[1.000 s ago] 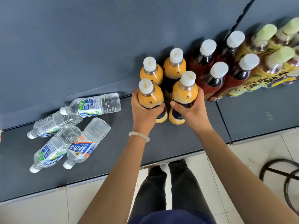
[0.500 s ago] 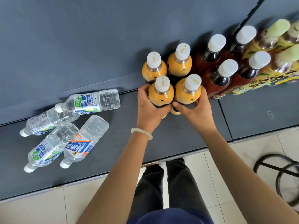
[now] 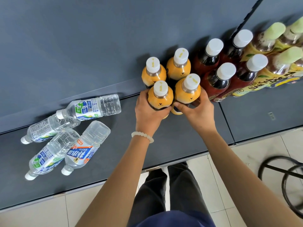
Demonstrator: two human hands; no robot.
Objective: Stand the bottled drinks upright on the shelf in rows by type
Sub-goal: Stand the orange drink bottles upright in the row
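Your left hand (image 3: pixel 148 110) is wrapped around the front-left orange bottle (image 3: pixel 160 97), and your right hand (image 3: pixel 197 110) is wrapped around the front-right orange bottle (image 3: pixel 187 90); the fingers of each are curled on the bottle body. Both bottles stand upright at frame centre on the shelf (image 3: pixel 172 140), touching each other. Two more orange bottles (image 3: pixel 178 66) stand just behind them, against the back panel. To the right stand four red bottles (image 3: pixel 218 79) with white caps, then yellow-labelled bottles (image 3: pixel 275 46) with green caps at the upper right. Four water bottles (image 3: pixel 65 131) lie on their sides at the left of the frame. A white bead bracelet (image 3: pixel 142 135) sits on your left wrist.
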